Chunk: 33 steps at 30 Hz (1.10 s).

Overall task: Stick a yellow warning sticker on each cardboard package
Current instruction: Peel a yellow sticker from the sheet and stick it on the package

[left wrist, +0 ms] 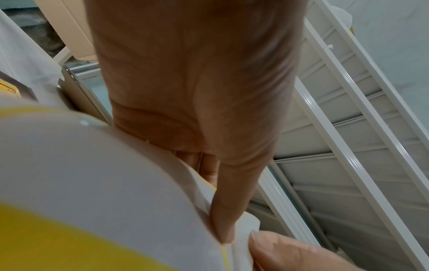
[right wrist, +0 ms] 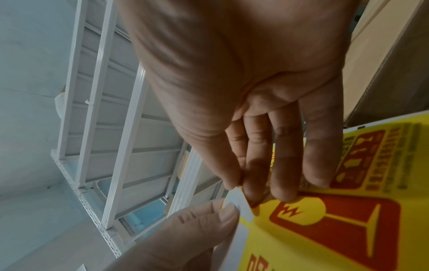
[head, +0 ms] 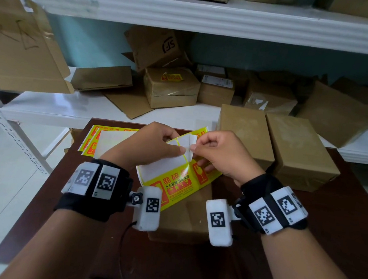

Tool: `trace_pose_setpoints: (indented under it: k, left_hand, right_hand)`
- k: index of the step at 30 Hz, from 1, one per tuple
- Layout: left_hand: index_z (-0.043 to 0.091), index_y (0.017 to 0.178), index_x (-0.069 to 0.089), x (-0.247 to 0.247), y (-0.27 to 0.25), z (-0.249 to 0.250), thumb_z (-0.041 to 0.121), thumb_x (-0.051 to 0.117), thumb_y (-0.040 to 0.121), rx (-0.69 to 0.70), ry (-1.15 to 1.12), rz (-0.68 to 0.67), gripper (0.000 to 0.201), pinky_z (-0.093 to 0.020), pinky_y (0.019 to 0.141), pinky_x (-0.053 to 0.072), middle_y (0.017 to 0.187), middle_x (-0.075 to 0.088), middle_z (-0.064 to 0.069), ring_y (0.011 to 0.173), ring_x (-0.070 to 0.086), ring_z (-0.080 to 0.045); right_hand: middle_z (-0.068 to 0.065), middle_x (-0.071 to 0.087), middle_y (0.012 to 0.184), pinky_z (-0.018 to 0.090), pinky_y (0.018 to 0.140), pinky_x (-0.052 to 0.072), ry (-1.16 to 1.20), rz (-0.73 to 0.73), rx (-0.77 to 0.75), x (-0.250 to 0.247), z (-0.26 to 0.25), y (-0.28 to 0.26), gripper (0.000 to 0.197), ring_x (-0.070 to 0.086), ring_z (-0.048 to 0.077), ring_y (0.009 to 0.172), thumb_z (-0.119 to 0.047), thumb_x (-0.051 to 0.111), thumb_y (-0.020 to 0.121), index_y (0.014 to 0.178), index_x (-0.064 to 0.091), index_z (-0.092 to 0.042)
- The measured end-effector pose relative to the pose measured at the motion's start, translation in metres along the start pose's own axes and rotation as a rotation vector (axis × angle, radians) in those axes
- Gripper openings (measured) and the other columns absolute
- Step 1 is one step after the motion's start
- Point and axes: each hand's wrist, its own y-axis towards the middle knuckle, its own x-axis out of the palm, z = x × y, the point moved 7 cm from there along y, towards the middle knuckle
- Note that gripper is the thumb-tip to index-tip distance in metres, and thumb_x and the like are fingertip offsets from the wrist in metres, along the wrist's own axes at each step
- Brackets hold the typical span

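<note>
Looking down from the head view, I see white shelving (head: 191, 15) loaded with cardboard boxes behind a dark brown bench (head: 338, 235). Two plain cardboard packages (head: 300, 149) lie side by side at the bench's far right, touching each other, and a third package (head: 184, 216) lies in the middle of the bench, directly under my wrists. A stack of yellow sticker sheets (head: 94, 139) lies at the far left edge of the bench. I hold one sticker sheet (head: 174, 179) above the middle package, yellow with red fragile-glass symbols and partly stripped to white backing. My left hand (head: 153, 143) has its fingers curled, thumb on top, gripping the sheet near its upper edge. My right hand (head: 222, 154) pinches a small white lifted corner of a sticker (head: 189, 144) between thumb and fingertips; the right wrist view shows that corner curling up off the yellow sheet, with my left thumb just beside it. The left wrist view is mostly blurred palm and sheet.
</note>
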Motion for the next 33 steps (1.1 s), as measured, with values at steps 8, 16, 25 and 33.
trace_pose_setpoints:
  k: [8, 16, 25, 33]
  left_hand:
    - [0.021, 0.088, 0.074, -0.001, 0.001, -0.004, 0.037, 0.076, 0.085, -0.024, 0.019, 0.015, 0.016, -0.029, 0.064, 0.046, 0.088, 0.073, -0.007, 0.072, 0.061, -0.013]
    - [0.025, 0.093, 0.073, -0.004, -0.001, -0.004, 0.042, 0.073, 0.086, -0.049, -0.004, 0.021, 0.018, -0.038, 0.073, 0.056, 0.086, 0.075, 0.000, 0.081, 0.071, -0.018]
    - [0.028, 0.137, 0.049, -0.035, -0.001, -0.050, 0.094, 0.065, 0.038, -0.208, -0.184, 0.072, 0.121, -0.042, 0.095, 0.051, 0.104, 0.070, 0.013, 0.106, 0.064, -0.012]
    - [0.016, 0.153, 0.036, -0.023, 0.003, -0.072, 0.052, 0.077, 0.078, -0.370, -0.361, 0.004, 0.093, -0.030, 0.064, 0.055, 0.097, 0.079, 0.003, 0.087, 0.075, -0.017]
  right_hand:
    - [0.005, 0.074, 0.076, 0.032, 0.060, 0.055, 0.019, 0.001, 0.016, -0.002, 0.001, 0.001, 0.014, 0.067, 0.014, 0.061, -0.017, 0.071, 0.093, 0.080, 0.067, -0.013]
    - [0.006, 0.075, 0.078, 0.033, 0.061, 0.055, 0.058, 0.018, 0.043, -0.004, 0.005, 0.001, 0.015, 0.069, 0.018, 0.064, -0.019, 0.069, 0.094, 0.081, 0.066, -0.013]
    - [0.006, 0.072, 0.077, 0.029, 0.054, 0.054, 0.178, 0.121, 0.064, -0.017, 0.007, 0.001, 0.015, 0.069, 0.016, 0.058, -0.014, 0.066, 0.096, 0.082, 0.063, -0.012]
    - [0.007, 0.073, 0.083, 0.024, 0.051, 0.055, 0.257, 0.214, 0.093, -0.026, 0.013, 0.001, 0.011, 0.069, 0.014, 0.059, -0.016, 0.065, 0.098, 0.088, 0.064, -0.010]
